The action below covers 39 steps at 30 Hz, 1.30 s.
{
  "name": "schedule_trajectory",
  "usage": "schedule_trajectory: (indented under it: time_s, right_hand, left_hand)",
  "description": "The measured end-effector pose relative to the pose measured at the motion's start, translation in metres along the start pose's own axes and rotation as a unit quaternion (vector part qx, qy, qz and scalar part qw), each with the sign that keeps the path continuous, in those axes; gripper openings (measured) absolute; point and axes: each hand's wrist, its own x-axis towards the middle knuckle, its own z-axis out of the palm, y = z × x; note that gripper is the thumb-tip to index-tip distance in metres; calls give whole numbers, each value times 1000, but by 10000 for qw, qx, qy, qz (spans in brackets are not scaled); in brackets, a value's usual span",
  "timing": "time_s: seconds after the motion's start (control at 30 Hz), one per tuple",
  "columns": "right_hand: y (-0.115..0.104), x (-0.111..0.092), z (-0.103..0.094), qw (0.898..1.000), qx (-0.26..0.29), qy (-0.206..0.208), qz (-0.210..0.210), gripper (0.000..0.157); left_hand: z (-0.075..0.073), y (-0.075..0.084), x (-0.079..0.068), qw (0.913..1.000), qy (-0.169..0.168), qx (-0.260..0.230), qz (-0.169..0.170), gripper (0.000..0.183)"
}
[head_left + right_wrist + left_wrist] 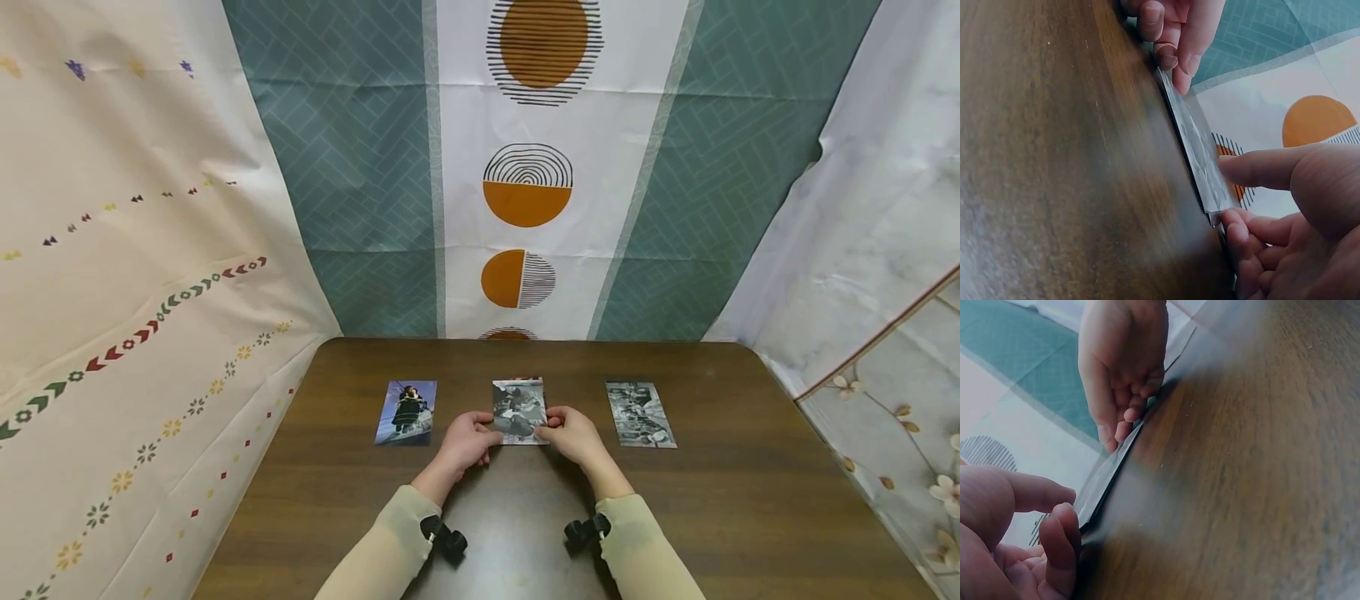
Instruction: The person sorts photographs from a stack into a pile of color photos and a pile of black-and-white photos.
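A black-and-white photo print lies at the middle of the table between my two hands. My left hand grips its left side, thumb on the lower left corner. On the opposite side my right hand pinches the lower right corner, thumb on top and fingers at the edge. A thin reddish sliver shows along the print's top edge; what it belongs to is hidden. In the right wrist view, the print appears almost edge-on, low over the tabletop, with a second thin edge under its near corner.
A colour picture with a dark-clothed figure lies to the left on the brown wooden table. Another black-and-white print lies to the right. Patterned cloths hang behind and on both sides of the table.
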Motion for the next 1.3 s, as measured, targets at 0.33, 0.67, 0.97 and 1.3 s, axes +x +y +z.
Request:
schedule_trajectory:
  time_s: [0.33,0.67,0.97,1.3]
  right_hand:
    - [-2,-1,4,9994,324,45,115,56]
    - [-6,-2,7,9966,805,87,-145,69]
    - [-1,-3,9,9974,667,124,-229,69]
    - [-4,-5,7,9967,668,273,-373,73]
  left_hand:
    - [2,-3,-2,9998,146,-89,-28,51]
    - [2,0,-4,9986,453,-251,61,45]
    - [2,-1,-7,9986,482,-201,28,48]
    - [5,5,-6,9977,564,93,360,49]
